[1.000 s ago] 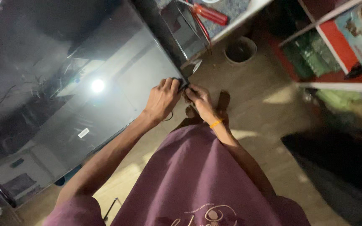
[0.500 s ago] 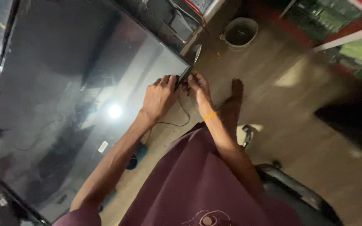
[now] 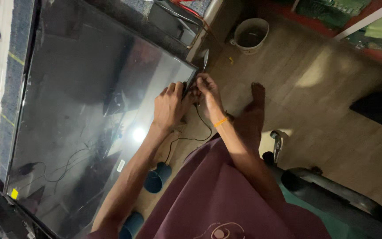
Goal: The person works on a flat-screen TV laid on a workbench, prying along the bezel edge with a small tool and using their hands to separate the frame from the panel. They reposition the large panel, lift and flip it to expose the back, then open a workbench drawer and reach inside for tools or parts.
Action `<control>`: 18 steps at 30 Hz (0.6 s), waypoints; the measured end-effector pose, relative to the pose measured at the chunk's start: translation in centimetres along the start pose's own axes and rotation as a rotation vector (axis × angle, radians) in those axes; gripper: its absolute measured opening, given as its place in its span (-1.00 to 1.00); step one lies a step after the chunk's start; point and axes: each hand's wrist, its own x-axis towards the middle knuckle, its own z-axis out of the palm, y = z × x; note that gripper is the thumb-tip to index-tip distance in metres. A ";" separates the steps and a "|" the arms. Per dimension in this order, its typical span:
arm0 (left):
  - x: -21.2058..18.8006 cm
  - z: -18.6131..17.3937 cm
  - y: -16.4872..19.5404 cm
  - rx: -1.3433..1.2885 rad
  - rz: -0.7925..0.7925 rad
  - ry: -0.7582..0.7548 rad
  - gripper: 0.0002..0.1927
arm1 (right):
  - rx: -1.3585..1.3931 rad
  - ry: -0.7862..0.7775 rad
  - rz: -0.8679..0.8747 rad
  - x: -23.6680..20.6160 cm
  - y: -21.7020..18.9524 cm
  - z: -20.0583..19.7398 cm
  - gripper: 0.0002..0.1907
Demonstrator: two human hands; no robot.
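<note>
A: Nearest the camera, what appears?

B: A maroon shirt (image 3: 226,199), with a dark chair frame (image 3: 332,190) on the side away from the large flat screen panel (image 3: 98,110). Two blue cylindrical stands (image 3: 155,177) sit under the panel's near edge.

A: And at the panel's corner?

B: The left hand (image 3: 169,106) lies on the glass at that corner, fingers curled over the edge, closed on the panel. The right hand (image 3: 208,90) meets it just off the corner, fingertips pinched narrowly; what they pinch is too small to tell. A thin black cable (image 3: 191,137) hangs below the corner.

A: What might go wrong?

B: The panel overhangs its support here; pressing or twisting at the corner could crack the glass, and the loose cable could snag a wrist.

A: Beyond?

B: A bare foot (image 3: 255,106), then a pale bucket (image 3: 250,35) past the corner.
</note>
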 end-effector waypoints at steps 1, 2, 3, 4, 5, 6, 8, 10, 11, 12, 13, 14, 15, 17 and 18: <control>0.1 -0.1 0.0 0.007 -0.004 -0.004 -0.69 | -0.049 0.007 -0.013 -0.1 -0.1 -0.1 -0.86; 0.1 -0.1 0.0 0.003 -0.009 -0.017 -0.68 | -0.099 0.016 -0.027 -0.1 -0.2 -0.2 -0.85; 0.2 -0.2 0.1 -0.004 -0.012 -0.034 -0.67 | -0.148 0.029 -0.043 -0.2 -0.3 -0.3 -0.85; 0.2 -0.3 0.1 -0.013 -0.014 -0.050 -0.66 | -0.185 0.038 -0.048 -0.2 -0.3 -0.4 -0.84; 0.3 -0.4 0.2 -0.011 -0.008 -0.037 -0.66 | -0.223 0.046 -0.053 -0.2 -0.4 -0.4 -0.84; 0.3 -0.5 0.3 -0.009 -0.005 -0.025 -0.67 | -0.260 0.055 -0.054 -0.2 -0.5 -0.5 -0.83; 0.3 -0.6 0.3 -0.011 0.003 -0.012 -0.67 | -0.150 -0.004 -0.036 -0.1 -0.4 -0.7 -0.83; 0.2 -0.6 0.2 -0.015 0.018 -0.008 -0.67 | -0.134 -0.034 -0.025 0.2 -0.3 -1.2 -0.83; 0.2 -0.6 0.2 -0.016 0.024 0.002 -0.66 | -0.175 -0.034 -0.018 0.4 -0.3 -1.6 -0.84; 0.2 -0.6 0.1 -0.016 0.030 0.011 -0.66 | -0.216 -0.034 -0.012 0.6 -0.3 -2.0 -0.84; 0.2 -0.6 0.1 -0.017 0.036 0.019 -0.65 | -0.283 -0.026 0.027 0.9 -0.3 -2.5 -0.85; 0.3 -0.5 0.1 -0.017 0.031 0.001 -0.66 | -0.351 -0.020 0.064 1.4 -0.4 -3.2 -0.86; 0.3 -0.5 0.0 -0.016 0.027 -0.020 -0.66 | -0.416 -0.012 0.101 2.0 -0.5 -3.8 -0.87; 0.6 -0.6 0.1 -0.039 0.013 -0.057 -0.66 | -0.324 -0.199 0.053 3.7 -0.8 -4.9 -0.88; 0.8 -0.7 0.2 -0.061 0.007 -0.072 -0.65 | -0.279 -0.293 0.029 4.5 -0.9 -5.5 -0.87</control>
